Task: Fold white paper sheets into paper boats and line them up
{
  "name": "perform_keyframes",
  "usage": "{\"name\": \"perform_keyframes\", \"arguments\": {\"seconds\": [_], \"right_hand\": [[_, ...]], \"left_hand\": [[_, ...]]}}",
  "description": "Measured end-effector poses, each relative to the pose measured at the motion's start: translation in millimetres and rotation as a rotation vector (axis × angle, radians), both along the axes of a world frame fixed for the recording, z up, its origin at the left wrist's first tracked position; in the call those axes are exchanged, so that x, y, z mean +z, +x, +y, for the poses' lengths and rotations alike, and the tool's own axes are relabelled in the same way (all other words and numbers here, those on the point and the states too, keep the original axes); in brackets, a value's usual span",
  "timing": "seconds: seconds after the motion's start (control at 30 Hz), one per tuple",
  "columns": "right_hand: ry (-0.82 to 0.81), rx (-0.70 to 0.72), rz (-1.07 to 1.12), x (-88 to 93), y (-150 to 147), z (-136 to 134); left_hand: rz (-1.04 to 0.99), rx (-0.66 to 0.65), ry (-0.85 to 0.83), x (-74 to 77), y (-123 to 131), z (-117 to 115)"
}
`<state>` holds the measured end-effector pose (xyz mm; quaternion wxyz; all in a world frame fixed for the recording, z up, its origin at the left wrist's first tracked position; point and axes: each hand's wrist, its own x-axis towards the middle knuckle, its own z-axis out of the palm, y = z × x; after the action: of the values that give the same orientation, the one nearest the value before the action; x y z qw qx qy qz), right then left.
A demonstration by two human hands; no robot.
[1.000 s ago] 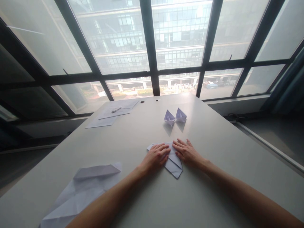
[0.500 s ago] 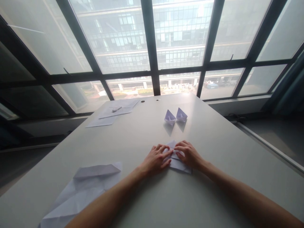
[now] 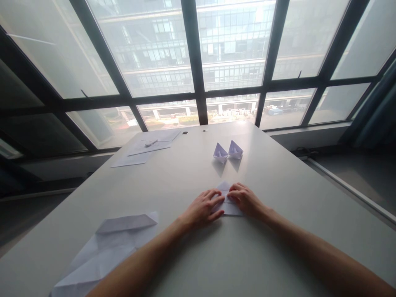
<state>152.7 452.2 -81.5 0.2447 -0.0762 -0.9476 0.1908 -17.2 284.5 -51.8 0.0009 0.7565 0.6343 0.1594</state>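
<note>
A small piece of folded white paper (image 3: 232, 209) lies on the table between my two hands, with a pointed top and a crease across it. My left hand (image 3: 204, 206) rests on its left side, fingers stretched out and slightly spread. From the right, my right hand (image 3: 244, 199) has its fingers curled together on the paper's upper right part. Its fingertips hide that edge. Beyond the hands stand two folded paper boats (image 3: 220, 153), side by side and close together.
A large creased paper sheet (image 3: 105, 243) lies at the left front, partly behind my left forearm. Flat paper sheets (image 3: 136, 156) with a small white object (image 3: 151, 143) on top lie at the far left of the white table (image 3: 173, 177). Windows (image 3: 232, 45) rise behind it.
The folded paper has turned a little, its lower edge now more level and farther from me. My right fingers have drawn closer together. My left hand stays nearly in place.
</note>
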Motion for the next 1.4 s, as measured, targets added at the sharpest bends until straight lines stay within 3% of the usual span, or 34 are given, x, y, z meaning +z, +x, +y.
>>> {"name": "perform_keyframes", "arguments": {"seconds": [0.2, 0.53, 0.73, 0.9, 1.03, 1.17, 1.27, 1.4], "right_hand": [[-0.04, 0.042, 0.023, 0.6, 2, 4], [-0.027, 0.044, 0.022, 1.2, 1, 2], [0.103, 0.074, -0.088, 14.7, 5, -5], [0.12, 0.078, -0.11, 21.5, 6, -8], [0.086, 0.139, -0.1, 20.0, 7, -5], [0.05, 0.172, -0.119, 18.0, 8, -5], [0.032, 0.172, -0.126, 17.3, 8, -6], [0.03, 0.179, -0.117, 16.4, 7, -5]], "left_hand": [[0.012, -0.011, -0.02, 4.3, 0, -2], [-0.022, 0.072, 0.038, -1.1, -1, 0], [-0.094, 0.067, 0.056, -3.0, -7, 5], [-0.298, 0.223, 0.092, -8.0, -8, 5], [-0.309, 0.316, 0.137, -7.2, -10, 3], [-0.219, 0.254, 0.213, -10.2, -12, 6], [-0.139, 0.161, 0.16, -14.6, -13, 9], [-0.073, 0.151, 0.099, -17.0, -12, 9]]}}
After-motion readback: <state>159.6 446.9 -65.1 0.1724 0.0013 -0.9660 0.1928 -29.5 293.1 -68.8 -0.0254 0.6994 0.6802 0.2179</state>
